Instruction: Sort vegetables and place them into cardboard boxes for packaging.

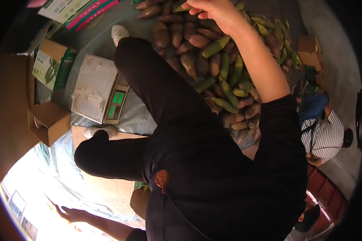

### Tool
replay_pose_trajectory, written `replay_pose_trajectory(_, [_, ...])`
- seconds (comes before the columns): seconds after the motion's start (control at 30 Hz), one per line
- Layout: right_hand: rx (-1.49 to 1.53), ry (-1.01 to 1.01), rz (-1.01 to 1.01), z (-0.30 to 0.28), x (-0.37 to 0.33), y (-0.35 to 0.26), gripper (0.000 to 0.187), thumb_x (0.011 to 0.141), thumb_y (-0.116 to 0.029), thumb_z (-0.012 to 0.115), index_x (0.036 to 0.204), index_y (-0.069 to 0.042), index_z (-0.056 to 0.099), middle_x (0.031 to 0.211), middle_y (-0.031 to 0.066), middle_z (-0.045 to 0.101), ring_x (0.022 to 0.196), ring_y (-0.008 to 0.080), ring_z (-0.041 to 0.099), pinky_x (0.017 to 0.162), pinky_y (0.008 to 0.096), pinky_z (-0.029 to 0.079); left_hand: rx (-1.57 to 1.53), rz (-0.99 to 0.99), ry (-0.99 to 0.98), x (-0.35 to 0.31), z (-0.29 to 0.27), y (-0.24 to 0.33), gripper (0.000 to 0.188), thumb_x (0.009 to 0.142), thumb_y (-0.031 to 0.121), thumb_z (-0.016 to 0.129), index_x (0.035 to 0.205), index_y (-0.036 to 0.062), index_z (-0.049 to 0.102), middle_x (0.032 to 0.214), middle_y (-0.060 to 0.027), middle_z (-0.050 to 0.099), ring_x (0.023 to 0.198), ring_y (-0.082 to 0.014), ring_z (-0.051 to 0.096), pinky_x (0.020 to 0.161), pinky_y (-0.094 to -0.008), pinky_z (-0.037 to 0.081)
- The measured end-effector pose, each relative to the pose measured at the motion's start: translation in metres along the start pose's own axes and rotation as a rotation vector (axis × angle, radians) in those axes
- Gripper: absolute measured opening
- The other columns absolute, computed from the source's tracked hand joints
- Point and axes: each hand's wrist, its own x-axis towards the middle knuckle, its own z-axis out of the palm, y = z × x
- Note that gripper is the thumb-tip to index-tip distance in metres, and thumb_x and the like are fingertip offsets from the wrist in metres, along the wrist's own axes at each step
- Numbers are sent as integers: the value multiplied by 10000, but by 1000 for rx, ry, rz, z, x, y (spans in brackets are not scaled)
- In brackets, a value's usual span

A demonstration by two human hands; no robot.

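My right hand [213, 12] reaches out at the top edge, its fingers closed on the end of a long green vegetable [183, 7]. Under that arm spreads a pile of long brownish-purple roots [188, 64] mixed with long green vegetables [215, 47]. Off at the lower left, my left hand [73, 214] is against bright glare, closed round a thin pointed thing [51, 202] with an orange tint. It looks like a slim blade, though the glare hides its exact kind.
A flat-topped scale [93, 86] with a green-lit display lies by my shoes. Beside it are a printed green-and-white box [48, 68] and an open cardboard box [49, 122]. Cardboard [104, 186] covers floor near my knee. A person in a striped shirt [323, 138] is at far right.
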Motion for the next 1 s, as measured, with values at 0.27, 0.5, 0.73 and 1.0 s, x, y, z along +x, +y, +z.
replay_pose_trajectory(0.27, [130,149,192,-46,30,70,372,854,-236,623,1174,-70,533,917,8,638,726,69,560,576,203,424,-361,556,-290,1,117,166,169,877,-20,514,1018,-2,606,1084,-125,582,1074,-290,526,913,-393,412])
replay_pose_trajectory(0.5, [262,235,168,-37,112,32,506,814,-344,674,1221,-104,493,1006,12,583,807,91,534,648,255,427,-635,556,-547,-49,162,265,262,729,-98,555,943,37,625,1017,-109,565,1036,-287,496,925,-409,359])
replay_pose_trajectory(0.73, [455,353,163,-5,219,-47,1075,679,-574,720,1442,-153,91,1415,136,267,1192,358,373,834,522,426,-670,586,-649,-72,201,260,272,712,-67,541,940,51,633,990,-105,543,986,-280,489,883,-382,373])
replay_pose_trajectory(1.0, [558,479,341,5,328,-78,1354,548,-738,694,1416,-242,-218,1508,188,19,1309,504,170,913,727,276,-587,411,-711,-74,222,235,262,698,-80,537,918,26,631,978,-111,532,976,-281,486,881,-390,381])
